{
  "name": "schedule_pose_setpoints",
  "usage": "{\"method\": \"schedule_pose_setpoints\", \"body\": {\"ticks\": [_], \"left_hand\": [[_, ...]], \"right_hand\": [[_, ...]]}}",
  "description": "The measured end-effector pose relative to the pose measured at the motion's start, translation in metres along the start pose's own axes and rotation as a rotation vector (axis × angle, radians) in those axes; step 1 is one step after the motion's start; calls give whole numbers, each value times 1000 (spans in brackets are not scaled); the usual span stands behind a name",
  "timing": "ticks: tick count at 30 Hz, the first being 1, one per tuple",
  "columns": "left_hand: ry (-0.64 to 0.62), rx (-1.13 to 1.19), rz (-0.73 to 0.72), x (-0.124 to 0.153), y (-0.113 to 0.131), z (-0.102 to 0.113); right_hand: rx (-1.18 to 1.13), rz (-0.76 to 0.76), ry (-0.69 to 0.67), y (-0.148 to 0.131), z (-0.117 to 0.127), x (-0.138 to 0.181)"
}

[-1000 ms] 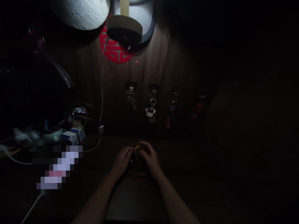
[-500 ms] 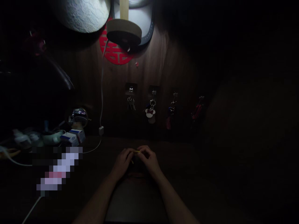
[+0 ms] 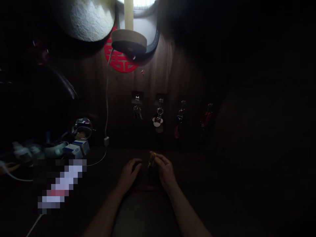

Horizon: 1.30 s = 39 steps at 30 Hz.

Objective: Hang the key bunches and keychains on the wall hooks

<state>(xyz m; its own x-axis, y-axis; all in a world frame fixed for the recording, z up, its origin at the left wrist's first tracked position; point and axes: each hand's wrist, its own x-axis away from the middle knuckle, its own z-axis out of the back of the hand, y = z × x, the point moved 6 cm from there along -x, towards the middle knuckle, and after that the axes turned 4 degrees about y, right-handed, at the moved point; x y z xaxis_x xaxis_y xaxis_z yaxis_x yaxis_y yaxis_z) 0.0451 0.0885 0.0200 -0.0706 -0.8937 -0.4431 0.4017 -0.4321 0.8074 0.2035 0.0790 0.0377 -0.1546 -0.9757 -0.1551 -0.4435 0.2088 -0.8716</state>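
Observation:
A small yellow object [image 3: 151, 159], perhaps a thin strip or cord, is pinched in the fingers of my right hand [image 3: 164, 170]. Its exact form is unclear in the dim light. My left hand [image 3: 129, 174] rests a little to the left with curled fingers, holding nothing I can see, and a small gap separates it from the yellow object. Both hands are over a dark desk [image 3: 197, 164]. A dark flat item [image 3: 145, 210], possibly a closed laptop, lies just below my wrists.
A blurred power strip [image 3: 60, 184] and white cables [image 3: 106, 153] lie to the left, near small boxes [image 3: 75, 149] and a round clock [image 3: 84, 128]. Keys and keychains [image 3: 158, 120] hang on the wooden wall panel ahead, beneath a lamp [image 3: 128, 41].
My hands have come apart. The yellow object now stays with my right hand, which has moved slightly right, while my left hand has drawn away from it.

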Motion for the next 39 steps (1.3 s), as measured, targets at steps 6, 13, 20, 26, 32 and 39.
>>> {"method": "schedule_pose_setpoints", "body": {"ticks": [6, 13, 20, 26, 32, 39], "left_hand": [[23, 11, 26, -2, -3, 2], [16, -4, 51, -3, -4, 3], [11, -23, 71, -3, -8, 1], [-2, -17, 72, -4, -9, 0], [13, -26, 90, -4, -9, 1], [10, -21, 100, -5, -10, 1]], "right_hand": [[-73, 96, 157, -17, 17, -7], [-40, 211, 285, -45, 43, -14], [92, 405, 443, -88, 87, -26], [162, 564, 556, -132, 117, -38], [260, 729, 641, -171, 134, -51], [414, 806, 797, -212, 151, -75]]}}
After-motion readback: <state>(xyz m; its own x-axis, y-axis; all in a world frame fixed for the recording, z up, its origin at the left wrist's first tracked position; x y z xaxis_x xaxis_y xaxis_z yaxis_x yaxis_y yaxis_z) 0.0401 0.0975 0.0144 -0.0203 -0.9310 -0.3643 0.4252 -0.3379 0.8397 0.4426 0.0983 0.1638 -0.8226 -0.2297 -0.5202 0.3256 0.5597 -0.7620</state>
